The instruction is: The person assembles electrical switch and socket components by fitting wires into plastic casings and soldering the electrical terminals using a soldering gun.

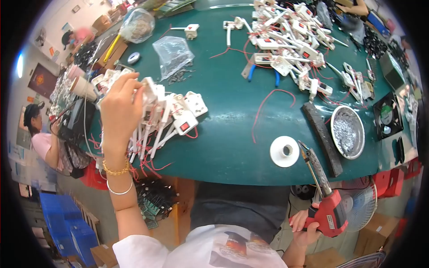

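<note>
My left hand [120, 109] is at a heap of white plastic switch parts [181, 116] with red wires. Its fingers are bent together at a white switch part [149, 85] at the top of the heap; the grip is partly hidden. Low on the right, my right hand [306, 228] is wrapped round the handle of a red soldering gun [330, 215]. The gun's metal tip points up over the table edge, close to a white spool [284, 151].
A bigger heap of switch parts [286, 31] lies at the back right, with blue-handled pliers [263, 75] beside it. A dark bar [321, 138], a metal bowl [347, 132] and a black fan [388, 116] stand on the right. A plastic bag [173, 56] lies further back. Another person [44, 143] sits left.
</note>
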A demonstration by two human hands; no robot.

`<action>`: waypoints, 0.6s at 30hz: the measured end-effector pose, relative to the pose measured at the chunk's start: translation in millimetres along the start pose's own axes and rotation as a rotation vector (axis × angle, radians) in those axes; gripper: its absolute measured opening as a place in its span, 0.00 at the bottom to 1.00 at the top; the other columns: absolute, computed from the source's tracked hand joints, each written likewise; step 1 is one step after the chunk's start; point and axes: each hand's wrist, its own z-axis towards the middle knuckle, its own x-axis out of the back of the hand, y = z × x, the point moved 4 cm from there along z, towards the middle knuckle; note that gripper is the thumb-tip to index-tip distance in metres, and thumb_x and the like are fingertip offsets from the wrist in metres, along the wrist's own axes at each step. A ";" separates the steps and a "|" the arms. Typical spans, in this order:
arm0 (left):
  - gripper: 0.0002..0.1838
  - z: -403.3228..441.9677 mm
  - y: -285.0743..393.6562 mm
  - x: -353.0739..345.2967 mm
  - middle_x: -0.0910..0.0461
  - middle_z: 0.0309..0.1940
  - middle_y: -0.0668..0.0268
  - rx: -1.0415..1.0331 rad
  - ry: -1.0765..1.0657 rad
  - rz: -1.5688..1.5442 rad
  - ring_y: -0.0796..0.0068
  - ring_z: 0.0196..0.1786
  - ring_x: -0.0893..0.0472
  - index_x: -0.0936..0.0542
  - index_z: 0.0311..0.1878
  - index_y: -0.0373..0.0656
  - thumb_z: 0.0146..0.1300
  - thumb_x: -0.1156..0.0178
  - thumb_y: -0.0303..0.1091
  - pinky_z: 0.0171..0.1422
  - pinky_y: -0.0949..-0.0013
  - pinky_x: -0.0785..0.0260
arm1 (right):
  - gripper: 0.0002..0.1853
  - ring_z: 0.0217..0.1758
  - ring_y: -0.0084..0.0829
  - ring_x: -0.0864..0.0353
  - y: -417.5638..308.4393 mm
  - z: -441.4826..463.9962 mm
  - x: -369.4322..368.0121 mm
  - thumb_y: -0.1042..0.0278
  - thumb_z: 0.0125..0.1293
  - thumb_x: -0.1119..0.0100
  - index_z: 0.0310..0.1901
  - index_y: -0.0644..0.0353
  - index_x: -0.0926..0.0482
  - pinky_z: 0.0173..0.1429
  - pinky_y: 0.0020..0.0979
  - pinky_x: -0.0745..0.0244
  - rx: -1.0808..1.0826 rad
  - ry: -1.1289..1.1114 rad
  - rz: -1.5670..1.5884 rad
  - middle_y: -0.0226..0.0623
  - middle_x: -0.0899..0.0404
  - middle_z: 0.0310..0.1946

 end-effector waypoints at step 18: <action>0.13 172.0 228.6 -217.5 0.24 0.46 0.54 -0.549 0.002 -0.220 0.58 0.53 0.25 0.23 0.44 0.37 0.55 0.46 0.25 0.59 0.55 0.35 | 0.31 0.11 0.24 0.37 -22.7 10.2 5.1 0.46 0.68 0.51 0.58 0.67 0.40 0.20 0.28 0.36 0.108 0.045 -0.045 0.28 0.38 0.12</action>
